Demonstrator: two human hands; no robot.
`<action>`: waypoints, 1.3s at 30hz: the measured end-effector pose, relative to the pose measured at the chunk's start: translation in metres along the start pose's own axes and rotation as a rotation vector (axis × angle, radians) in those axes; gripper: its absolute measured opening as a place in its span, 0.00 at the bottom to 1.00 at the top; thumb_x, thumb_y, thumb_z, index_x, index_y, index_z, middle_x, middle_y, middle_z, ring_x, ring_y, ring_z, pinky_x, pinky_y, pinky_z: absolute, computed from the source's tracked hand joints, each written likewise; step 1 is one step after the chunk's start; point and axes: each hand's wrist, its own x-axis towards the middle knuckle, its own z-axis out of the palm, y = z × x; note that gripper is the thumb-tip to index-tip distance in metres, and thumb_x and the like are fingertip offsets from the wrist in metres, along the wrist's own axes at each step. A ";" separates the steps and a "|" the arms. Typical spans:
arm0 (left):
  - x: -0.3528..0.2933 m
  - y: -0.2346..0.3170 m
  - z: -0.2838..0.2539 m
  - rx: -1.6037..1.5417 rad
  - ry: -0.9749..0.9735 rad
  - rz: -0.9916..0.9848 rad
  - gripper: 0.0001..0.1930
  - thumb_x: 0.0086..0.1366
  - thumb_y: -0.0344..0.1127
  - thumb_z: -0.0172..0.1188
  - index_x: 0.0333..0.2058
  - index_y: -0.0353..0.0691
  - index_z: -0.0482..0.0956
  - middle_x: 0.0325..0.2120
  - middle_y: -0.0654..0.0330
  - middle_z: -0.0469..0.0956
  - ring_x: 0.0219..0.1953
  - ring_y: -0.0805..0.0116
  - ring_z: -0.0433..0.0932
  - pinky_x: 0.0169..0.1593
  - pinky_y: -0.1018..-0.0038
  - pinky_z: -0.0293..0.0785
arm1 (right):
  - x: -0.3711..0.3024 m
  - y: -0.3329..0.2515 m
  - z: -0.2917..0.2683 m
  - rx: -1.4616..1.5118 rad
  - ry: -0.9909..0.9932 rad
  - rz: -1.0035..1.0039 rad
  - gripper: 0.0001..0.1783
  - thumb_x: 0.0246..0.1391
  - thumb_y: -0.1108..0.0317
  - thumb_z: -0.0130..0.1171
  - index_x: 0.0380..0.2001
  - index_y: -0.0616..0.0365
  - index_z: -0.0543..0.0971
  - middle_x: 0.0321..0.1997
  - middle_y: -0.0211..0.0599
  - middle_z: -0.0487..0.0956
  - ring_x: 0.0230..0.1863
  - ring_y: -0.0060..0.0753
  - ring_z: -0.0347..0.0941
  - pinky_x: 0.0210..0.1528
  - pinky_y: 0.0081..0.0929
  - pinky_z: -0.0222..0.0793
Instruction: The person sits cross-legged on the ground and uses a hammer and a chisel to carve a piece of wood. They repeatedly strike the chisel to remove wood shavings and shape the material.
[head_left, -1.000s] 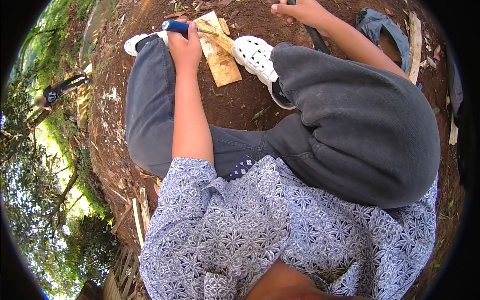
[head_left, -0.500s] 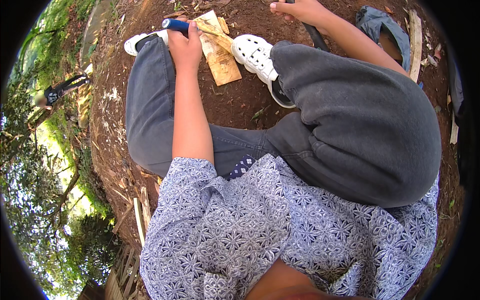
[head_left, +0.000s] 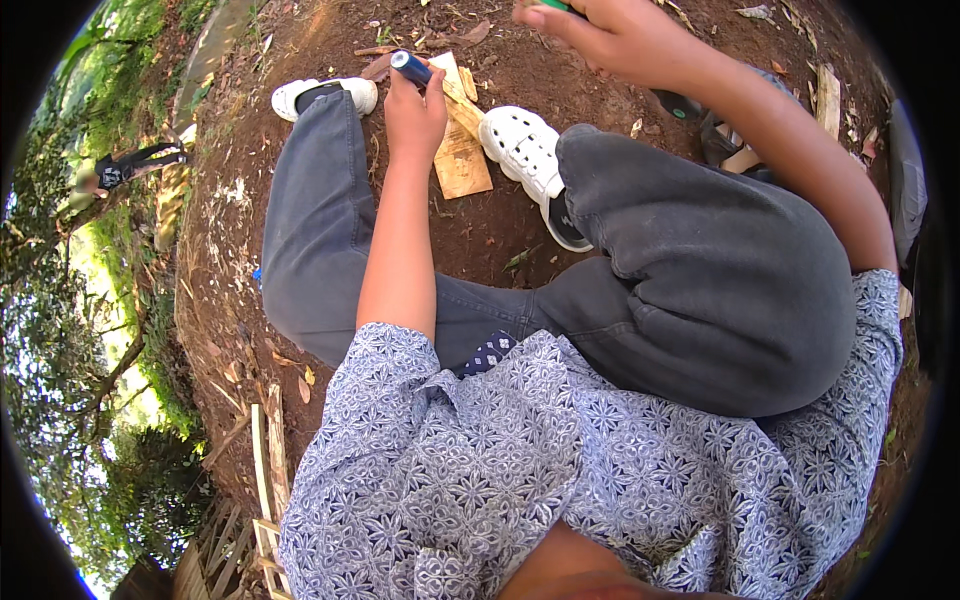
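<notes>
My left hand (head_left: 416, 122) is closed around a blue-handled tool (head_left: 410, 68) with a pale end cap. Its working end, hidden by my fingers, cannot be told; it is held over a narrow wood strip (head_left: 458, 108). That strip lies across a flat wooden board (head_left: 463, 170) on the soil, between my white shoes. Raised at the top edge, my right hand (head_left: 610, 40) grips a tool with a green and black handle (head_left: 680, 104). The handle's dark butt shows below my wrist, and its head lies out of view.
My left shoe (head_left: 322, 97) and right shoe (head_left: 522, 150) flank the board. A dark plastic bag (head_left: 722, 140) sits past my right forearm, near a wood piece (head_left: 828, 100). Wood strips (head_left: 268, 460) lie at lower left. Another person (head_left: 125, 170) is far off at left.
My right hand has moved up and is now partly cut off by the top edge, with its forearm further across. My left hand and the board appear slightly lower and to the right.
</notes>
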 end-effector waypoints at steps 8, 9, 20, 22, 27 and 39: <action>0.003 0.000 0.009 -0.015 -0.021 0.060 0.13 0.69 0.33 0.63 0.47 0.36 0.71 0.34 0.49 0.83 0.38 0.45 0.84 0.42 0.58 0.77 | 0.011 -0.027 0.014 -0.024 -0.225 0.088 0.11 0.66 0.64 0.53 0.37 0.62 0.73 0.29 0.57 0.78 0.33 0.65 0.77 0.35 0.54 0.70; 0.003 0.001 0.011 -0.035 -0.009 0.082 0.13 0.68 0.33 0.63 0.47 0.36 0.71 0.34 0.49 0.83 0.37 0.45 0.83 0.42 0.58 0.77 | 0.006 -0.023 0.016 -0.125 -0.257 0.209 0.11 0.66 0.64 0.53 0.37 0.63 0.74 0.29 0.58 0.79 0.35 0.65 0.78 0.37 0.53 0.72; -0.001 -0.007 0.010 0.024 -0.036 0.136 0.12 0.69 0.33 0.62 0.45 0.35 0.72 0.35 0.49 0.83 0.39 0.45 0.84 0.44 0.57 0.77 | 0.009 -0.009 0.049 -0.238 -0.268 0.207 0.13 0.71 0.61 0.54 0.44 0.62 0.76 0.30 0.41 0.82 0.26 0.36 0.78 0.28 0.35 0.70; -0.003 -0.011 0.013 -0.050 -0.037 0.035 0.12 0.69 0.34 0.62 0.46 0.35 0.72 0.36 0.48 0.83 0.40 0.44 0.84 0.44 0.57 0.78 | 0.005 -0.017 0.043 -0.112 -0.124 0.070 0.14 0.70 0.61 0.52 0.42 0.63 0.75 0.25 0.50 0.76 0.27 0.54 0.76 0.31 0.47 0.68; -0.003 -0.005 0.007 -0.005 -0.025 0.038 0.14 0.69 0.35 0.63 0.47 0.35 0.72 0.36 0.48 0.83 0.39 0.43 0.83 0.44 0.56 0.77 | 0.019 -0.032 0.044 0.129 0.126 -0.300 0.12 0.69 0.62 0.53 0.42 0.62 0.74 0.24 0.52 0.75 0.27 0.56 0.75 0.31 0.48 0.68; -0.002 -0.009 0.012 0.011 -0.075 0.048 0.13 0.68 0.34 0.64 0.46 0.37 0.73 0.36 0.48 0.83 0.39 0.46 0.84 0.43 0.59 0.77 | 0.018 -0.017 0.042 -0.086 -0.208 0.072 0.12 0.68 0.62 0.53 0.40 0.62 0.75 0.26 0.53 0.78 0.30 0.58 0.77 0.33 0.50 0.70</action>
